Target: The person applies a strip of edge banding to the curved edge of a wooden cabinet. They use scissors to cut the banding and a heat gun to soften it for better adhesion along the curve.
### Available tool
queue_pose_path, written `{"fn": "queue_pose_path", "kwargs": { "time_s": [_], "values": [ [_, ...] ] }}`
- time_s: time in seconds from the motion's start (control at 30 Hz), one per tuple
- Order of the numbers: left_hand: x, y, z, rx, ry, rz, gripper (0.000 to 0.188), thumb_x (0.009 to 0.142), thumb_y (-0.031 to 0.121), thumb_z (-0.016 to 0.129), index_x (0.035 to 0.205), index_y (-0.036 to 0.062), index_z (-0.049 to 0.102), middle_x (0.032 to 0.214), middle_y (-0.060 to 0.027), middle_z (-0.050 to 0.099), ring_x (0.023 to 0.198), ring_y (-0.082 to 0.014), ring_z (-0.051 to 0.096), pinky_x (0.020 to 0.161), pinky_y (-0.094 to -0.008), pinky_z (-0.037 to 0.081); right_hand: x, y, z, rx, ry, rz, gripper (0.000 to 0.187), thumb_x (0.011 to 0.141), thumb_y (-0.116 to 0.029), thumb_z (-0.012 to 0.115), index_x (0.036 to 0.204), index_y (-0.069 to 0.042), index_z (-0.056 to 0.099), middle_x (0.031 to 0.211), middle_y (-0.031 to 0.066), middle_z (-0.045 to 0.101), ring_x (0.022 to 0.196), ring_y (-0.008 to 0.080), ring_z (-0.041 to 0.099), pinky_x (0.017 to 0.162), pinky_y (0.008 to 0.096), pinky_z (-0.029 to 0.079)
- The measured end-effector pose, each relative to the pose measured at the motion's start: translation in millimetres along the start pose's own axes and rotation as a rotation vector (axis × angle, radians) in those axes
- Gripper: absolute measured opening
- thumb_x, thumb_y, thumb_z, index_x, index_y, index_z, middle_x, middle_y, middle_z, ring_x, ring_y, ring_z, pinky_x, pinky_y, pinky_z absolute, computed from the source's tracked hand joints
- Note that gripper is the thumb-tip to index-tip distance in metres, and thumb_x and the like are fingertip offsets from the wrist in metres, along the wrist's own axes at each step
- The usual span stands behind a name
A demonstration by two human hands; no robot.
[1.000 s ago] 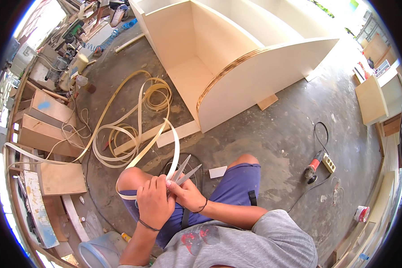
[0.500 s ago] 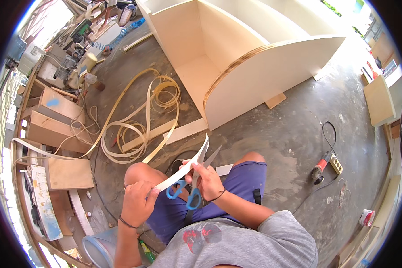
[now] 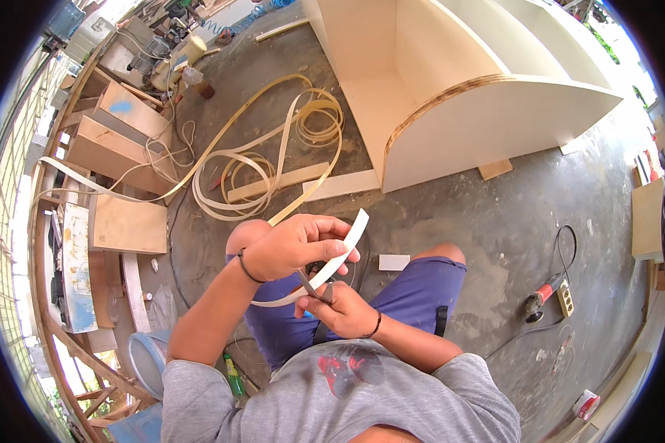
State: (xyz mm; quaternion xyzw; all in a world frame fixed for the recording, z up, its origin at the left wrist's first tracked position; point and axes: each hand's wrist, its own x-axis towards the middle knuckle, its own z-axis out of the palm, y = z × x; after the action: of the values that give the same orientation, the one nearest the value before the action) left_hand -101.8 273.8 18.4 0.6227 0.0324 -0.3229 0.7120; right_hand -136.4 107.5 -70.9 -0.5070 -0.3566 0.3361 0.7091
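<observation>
Head view: far and right of centre stands a pale cabinet with a curved edge. Left of it, loops of edging strip are strewn about. Near centre, a white strip slants toward the far right, pinched between the thumb and fingers of the left hand. Nearer, the right hand is closed around grey-bladed scissors beside the strip, handles mostly hidden.
</observation>
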Motion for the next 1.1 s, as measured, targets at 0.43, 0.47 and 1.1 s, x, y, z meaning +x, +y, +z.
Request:
{"fn": "queue_pose_path", "kwargs": {
  "time_s": [0.43, 0.47, 1.1],
  "values": [
    [-44.3, 16.7, -27.0, 0.341, 0.232, 0.174, 0.022, 0.101, 0.016, 0.049, 0.11, -0.0012, 0.06, 0.087, -0.0016, 0.062, 0.074, -0.0067, 0.056, 0.07, -0.0231, 0.048, -62.4, 30.9, -31.9, 0.179, 0.007, 0.653, 0.036, 0.103, -0.029, 0.048, 0.125, -0.002, 0.057, 0.101, 0.0045, 0.065, 0.084, 0.0094, 0.058, 0.068, 0.0231, 0.048],
    [-45.1, 17.2, -28.8, 0.339, 0.238, 0.165, 0.021, 0.1, 0.015, 0.052, 0.11, -0.0011, 0.06, 0.088, -0.0011, 0.063, 0.075, -0.007, 0.056, 0.071, -0.0229, 0.047, -67.6, 37.4, -27.6, 0.154, 0.055, 0.696, 0.037, 0.103, -0.029, 0.048, 0.126, -0.001, 0.056, 0.105, 0.0051, 0.064, 0.089, 0.0101, 0.059, 0.069, 0.0233, 0.048],
    [-19.1, 4.1, -40.5, 1.036, 0.728, 0.615, 0.031, 0.081, 0.003, 0.068, 0.112, -0.002, 0.064, 0.09, -0.0148, 0.063, 0.083, -0.029, 0.062, 0.075, -0.0348, 0.049, -100.3, 36.0, -54.3, 0.468, -0.158, 0.712, 0.062, 0.1, -0.044, 0.046, 0.149, -0.007, 0.036, 0.127, 0.0113, 0.061, 0.112, 0.0186, 0.053, 0.096, 0.0307, 0.041]
  ]
}}
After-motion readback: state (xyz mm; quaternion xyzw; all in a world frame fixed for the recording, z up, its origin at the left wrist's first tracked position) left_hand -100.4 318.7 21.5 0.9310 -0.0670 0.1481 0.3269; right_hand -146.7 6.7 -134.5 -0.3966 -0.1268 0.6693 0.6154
